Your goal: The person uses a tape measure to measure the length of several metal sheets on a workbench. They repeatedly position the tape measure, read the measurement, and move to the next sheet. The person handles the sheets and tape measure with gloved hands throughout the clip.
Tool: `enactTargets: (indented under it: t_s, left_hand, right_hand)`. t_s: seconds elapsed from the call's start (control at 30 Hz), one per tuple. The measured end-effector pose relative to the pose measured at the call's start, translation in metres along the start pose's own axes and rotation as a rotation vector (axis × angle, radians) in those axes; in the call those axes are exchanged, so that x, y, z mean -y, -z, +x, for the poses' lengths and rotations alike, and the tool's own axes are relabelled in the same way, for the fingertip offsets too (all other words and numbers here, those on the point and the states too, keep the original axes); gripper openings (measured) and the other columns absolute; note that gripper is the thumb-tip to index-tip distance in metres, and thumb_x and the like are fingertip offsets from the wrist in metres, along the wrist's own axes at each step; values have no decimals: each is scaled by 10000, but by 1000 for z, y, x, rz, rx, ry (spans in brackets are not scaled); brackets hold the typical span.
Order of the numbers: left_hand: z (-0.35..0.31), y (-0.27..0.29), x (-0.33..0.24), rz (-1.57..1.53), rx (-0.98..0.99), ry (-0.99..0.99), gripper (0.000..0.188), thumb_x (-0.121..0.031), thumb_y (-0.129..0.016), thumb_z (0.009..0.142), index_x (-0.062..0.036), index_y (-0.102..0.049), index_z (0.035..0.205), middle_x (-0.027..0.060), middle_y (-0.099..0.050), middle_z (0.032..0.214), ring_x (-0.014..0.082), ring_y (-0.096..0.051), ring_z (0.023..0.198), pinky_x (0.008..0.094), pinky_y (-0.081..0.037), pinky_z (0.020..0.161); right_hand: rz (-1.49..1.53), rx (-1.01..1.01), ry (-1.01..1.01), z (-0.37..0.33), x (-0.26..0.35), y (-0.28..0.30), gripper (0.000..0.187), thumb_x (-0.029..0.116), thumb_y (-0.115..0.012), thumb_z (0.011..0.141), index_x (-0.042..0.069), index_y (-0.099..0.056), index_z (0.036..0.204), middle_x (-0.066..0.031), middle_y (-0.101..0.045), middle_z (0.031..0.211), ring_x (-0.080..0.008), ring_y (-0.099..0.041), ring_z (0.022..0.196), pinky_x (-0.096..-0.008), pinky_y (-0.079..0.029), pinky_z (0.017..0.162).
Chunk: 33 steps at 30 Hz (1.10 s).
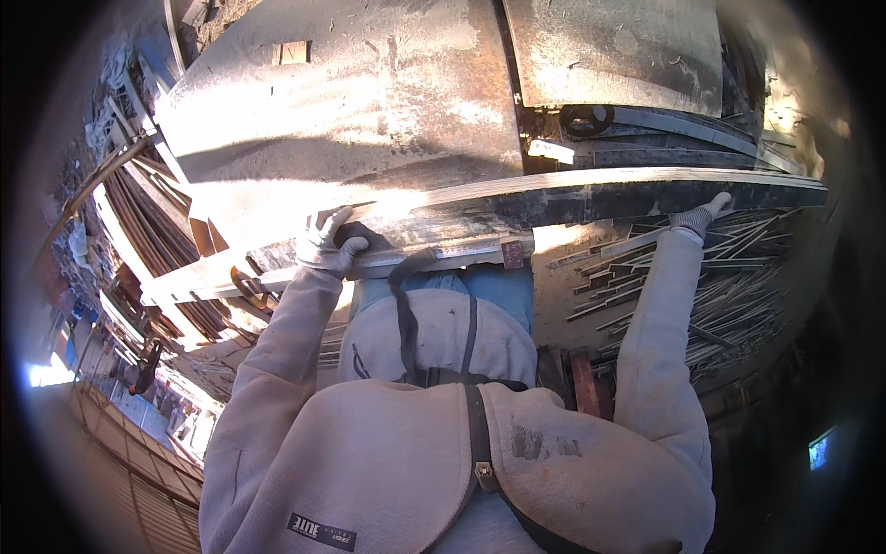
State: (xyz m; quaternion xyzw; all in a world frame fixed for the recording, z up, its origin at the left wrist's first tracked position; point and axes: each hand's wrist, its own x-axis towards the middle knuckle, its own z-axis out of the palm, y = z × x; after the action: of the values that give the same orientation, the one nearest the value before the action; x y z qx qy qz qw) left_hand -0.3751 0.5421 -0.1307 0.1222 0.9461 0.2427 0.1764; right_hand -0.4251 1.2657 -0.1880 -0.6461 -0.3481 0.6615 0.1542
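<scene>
A long, narrow board (609, 201) with a dark face and a pale, layered edge lies crosswise in front of me. My right hand (706, 217), in a light knitted glove, grips its lower edge near the right end. At the left end, my gloved left hand (328, 245) has its fingers over the board and its thumb bent below. Some of those fingertips are hidden. Below the board, a pale ruled strip (461, 251) runs along the near table edge, close to my waist. A small dark red block (512, 255) sits at the strip's right end.
Large worn metal sheets (369, 102) cover the surface ahead, with a small reddish piece (293, 53) on the left one. Thin metal strips (637, 277) lie heaped below the board at right. Curved brown lengths (143, 217) are stacked at left. A dark ring (586, 120) sits beyond the board.
</scene>
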Motion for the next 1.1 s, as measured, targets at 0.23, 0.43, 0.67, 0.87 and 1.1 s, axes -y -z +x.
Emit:
enactTargets:
  t_s: [0.23, 0.43, 0.67, 0.87, 1.1]
  left_hand:
    - [18, 5, -51, 81, -6, -158, 741, -490, -690, 982, -95, -491, 1576, 201, -599, 1469, 431, -547, 1370, 612, -349, 1214]
    - [40, -38, -124, 213, -14, -107, 732, -608, -646, 967, -173, -479, 1533, 156, -526, 1477, 410, -519, 1358, 640, -317, 1218]
    - [42, -49, -117, 217, -163, -139, 637, -624, -618, 963, -213, -526, 1441, 104, -575, 1351, 354, -580, 1175, 574, -434, 1037]
    - [38, -45, -129, 200, -161, -100, 540, -560, -591, 994, -200, -582, 1396, 99, -603, 1324, 356, -573, 1246, 562, -387, 1115]
    - [37, -49, -128, 236, -198, -94, 502, -504, -660, 984, -210, -627, 1389, 100, -661, 1233, 354, -596, 1215, 544, -392, 1119]
  right_hand:
    - [-16, -43, 82, 15, -10, 0, 1029, 869, -512, 908, 188, -413, 1672, -117, -399, 1717, -346, -409, 1539, -504, -295, 1281]
    - [21, -3, 63, 17, -3, 2, 1015, 857, -492, 884, 172, -473, 1632, -145, -503, 1637, -384, -517, 1439, -556, -406, 1201]
    - [110, 132, 29, 43, -4, 19, 1005, 874, -481, 919, 180, -458, 1646, -112, -468, 1672, -362, -491, 1471, -514, -376, 1247]
    - [36, 54, 55, 44, 5, 13, 1039, 886, -451, 909, 174, -424, 1665, -101, -434, 1701, -354, -440, 1522, -552, -318, 1267]
    - [-173, 156, 69, 36, -6, 24, 1103, 950, -316, 908, 173, -350, 1691, -74, -379, 1737, -350, -412, 1545, -602, -283, 1272]
